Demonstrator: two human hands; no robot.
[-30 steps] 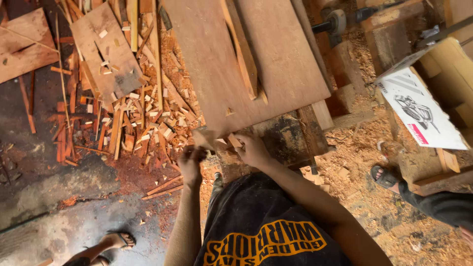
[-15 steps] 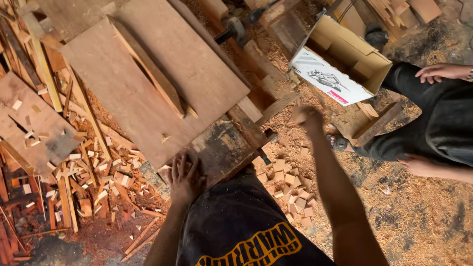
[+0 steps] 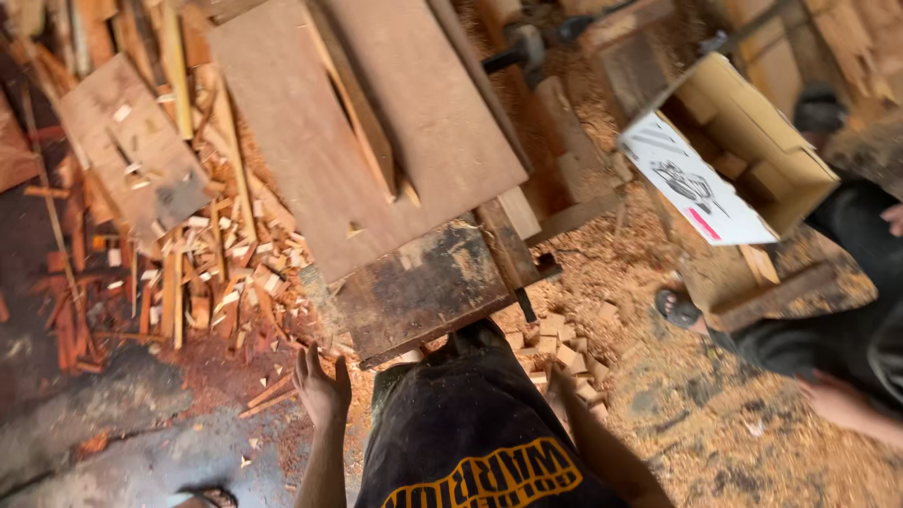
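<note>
My left hand (image 3: 321, 384) hangs open, palm up and fingers apart, just left of my black shirt and below the corner of a dark, worn workbench (image 3: 423, 293). It holds nothing. A large brown board (image 3: 376, 141) lies on the bench. My right forearm reaches down to a pile of small cut wooden blocks (image 3: 557, 341) on the sawdust beside the bench. My right hand (image 3: 558, 378) is at the edge of that pile, mostly hidden, so its grip cannot be made out.
Offcuts and wood strips (image 3: 207, 273) litter the floor at left. An open cardboard box (image 3: 752, 155) stands at right. Another person in dark clothes crouches there, a hand (image 3: 837, 400) near the sawdust and a sandalled foot (image 3: 677, 307) near the box.
My right arm has dropped from up near the bench's right side to the block pile. My left hand has come off the bench edge and opened. The view has swung right.
</note>
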